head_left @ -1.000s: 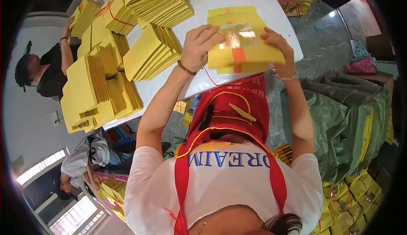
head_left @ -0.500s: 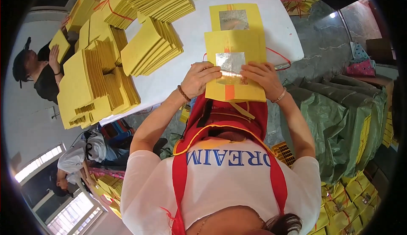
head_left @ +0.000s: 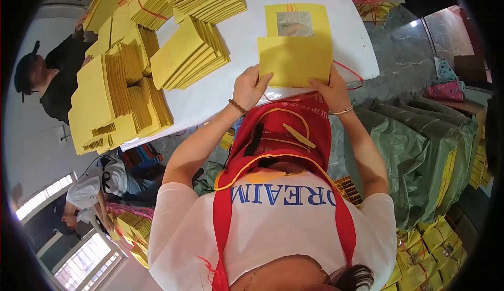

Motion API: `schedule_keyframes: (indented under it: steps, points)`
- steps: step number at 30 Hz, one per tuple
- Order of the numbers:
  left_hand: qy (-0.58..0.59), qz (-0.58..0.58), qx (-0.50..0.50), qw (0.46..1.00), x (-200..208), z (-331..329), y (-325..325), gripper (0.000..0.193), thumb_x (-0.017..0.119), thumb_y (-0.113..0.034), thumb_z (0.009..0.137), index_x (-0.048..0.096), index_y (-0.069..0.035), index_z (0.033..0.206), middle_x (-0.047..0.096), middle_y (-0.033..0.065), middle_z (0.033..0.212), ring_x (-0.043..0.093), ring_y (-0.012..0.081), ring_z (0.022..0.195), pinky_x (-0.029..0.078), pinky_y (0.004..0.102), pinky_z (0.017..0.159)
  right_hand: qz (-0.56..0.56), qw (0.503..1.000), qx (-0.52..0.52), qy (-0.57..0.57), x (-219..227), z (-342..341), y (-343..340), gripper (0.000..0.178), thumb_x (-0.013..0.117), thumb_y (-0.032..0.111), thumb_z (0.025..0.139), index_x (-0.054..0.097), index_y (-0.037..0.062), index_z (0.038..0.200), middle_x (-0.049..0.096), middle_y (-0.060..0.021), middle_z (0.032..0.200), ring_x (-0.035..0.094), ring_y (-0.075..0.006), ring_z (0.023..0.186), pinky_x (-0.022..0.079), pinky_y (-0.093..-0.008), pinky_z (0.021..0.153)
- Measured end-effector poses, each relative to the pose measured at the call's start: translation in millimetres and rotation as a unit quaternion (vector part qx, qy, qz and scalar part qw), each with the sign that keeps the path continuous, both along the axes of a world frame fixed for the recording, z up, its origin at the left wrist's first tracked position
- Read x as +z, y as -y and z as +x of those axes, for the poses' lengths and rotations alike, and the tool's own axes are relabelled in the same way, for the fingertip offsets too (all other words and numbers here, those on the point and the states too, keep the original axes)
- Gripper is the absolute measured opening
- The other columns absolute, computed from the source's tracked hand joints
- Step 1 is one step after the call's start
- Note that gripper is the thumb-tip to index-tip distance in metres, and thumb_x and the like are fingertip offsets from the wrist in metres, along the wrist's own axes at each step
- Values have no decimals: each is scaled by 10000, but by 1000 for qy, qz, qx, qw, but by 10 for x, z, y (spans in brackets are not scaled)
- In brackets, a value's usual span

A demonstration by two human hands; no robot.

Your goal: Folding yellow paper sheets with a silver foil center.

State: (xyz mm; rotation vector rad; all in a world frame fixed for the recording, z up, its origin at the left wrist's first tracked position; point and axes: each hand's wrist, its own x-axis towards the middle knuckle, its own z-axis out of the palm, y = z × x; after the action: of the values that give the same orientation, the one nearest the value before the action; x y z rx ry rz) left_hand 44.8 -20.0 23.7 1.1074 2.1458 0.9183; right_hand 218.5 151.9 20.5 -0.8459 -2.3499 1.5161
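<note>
At the near edge of the white table, a folded yellow paper bundle point(head_left: 295, 59) lies between my hands, its plain face up. My left hand point(head_left: 250, 87) grips its near left corner, the thumb on top and the fingers mostly hidden beneath. At the near right corner my right hand point(head_left: 332, 90) holds it the same way. Just beyond, partly covered by the bundle, lies yellow paper with a silver foil square point(head_left: 295, 24). From under the bundle a red string point(head_left: 354, 72) loops out to the right.
Tall stacks of folded yellow paper point(head_left: 191, 52) fill the left of the white table point(head_left: 239, 44). Two people work at the left, one point(head_left: 63, 78) beside the stacks. Green plastic sacks point(head_left: 409, 149) stand at the right, with tied yellow bundles point(head_left: 433, 254) below them.
The near part of the paper has been folded over, away from me, so its foil square no longer shows. Both hands have moved from the foil to the near corners.
</note>
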Motion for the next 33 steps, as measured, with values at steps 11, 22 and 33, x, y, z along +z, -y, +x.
schedule_keyframes:
  steps: [11,22,33]
  points:
    - [-14,18,110,994,-62,-35,-161,287,530,-229,876,492,-39,1087,611,196,669,597,391,637,445,470,573,134,985,-74,-82,-32,-137,51,544,669,136,785,469,72,1287,595,-136,1139,586,-229,1032,455,-311,847]
    - [-34,-19,96,995,-57,-183,-278,245,511,-250,887,481,-27,983,606,207,684,597,404,685,437,488,597,156,982,-93,-49,-98,-198,20,366,659,137,785,596,51,1135,620,-149,1048,600,-283,966,459,-326,819]
    - [103,23,109,988,-124,-271,-246,285,573,-235,854,525,-8,1019,607,135,656,574,347,597,453,408,570,166,980,-100,-37,-158,-216,16,378,639,193,786,589,114,1153,604,-125,990,596,-318,861,474,-396,736]
